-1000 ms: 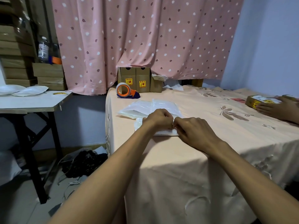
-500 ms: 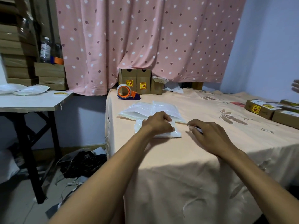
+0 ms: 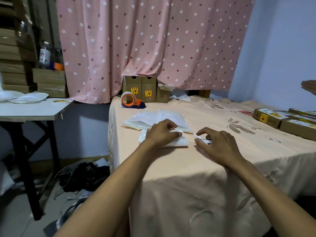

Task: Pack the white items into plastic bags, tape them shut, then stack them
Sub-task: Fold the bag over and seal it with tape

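My left hand [image 3: 162, 132] lies on the bag [image 3: 177, 142], with the fingers curled over its far edge. Thumb and forefinger pinch the folded flap there. The bag is plump with a white item and lies flat on the peach cloth [image 3: 188, 168].

Just right of the bag, my right hand [image 3: 217, 144] sits low with its fingers bent. Its thumb and forefinger pinch a thin white strip [image 3: 204, 140]. The strip is clear of the bag, and its free end points back toward the bag. I cannot tell whether it is tape or backing.

Just behind the bag, and seeming to touch its far edge, lies a pile [image 3: 153, 117] of flat plastic bags. Farther behind the bag and a little left stands the orange dispenser [image 3: 130, 100], with upright brown boxes [image 3: 142, 89] beyond it under the curtain [image 3: 153, 40]. Well right of the bag lie flat cartons [image 3: 273, 117] with yellow labels. Far left of the bag, a side table [image 3: 30, 112] carries two white packs [image 3: 29, 98].
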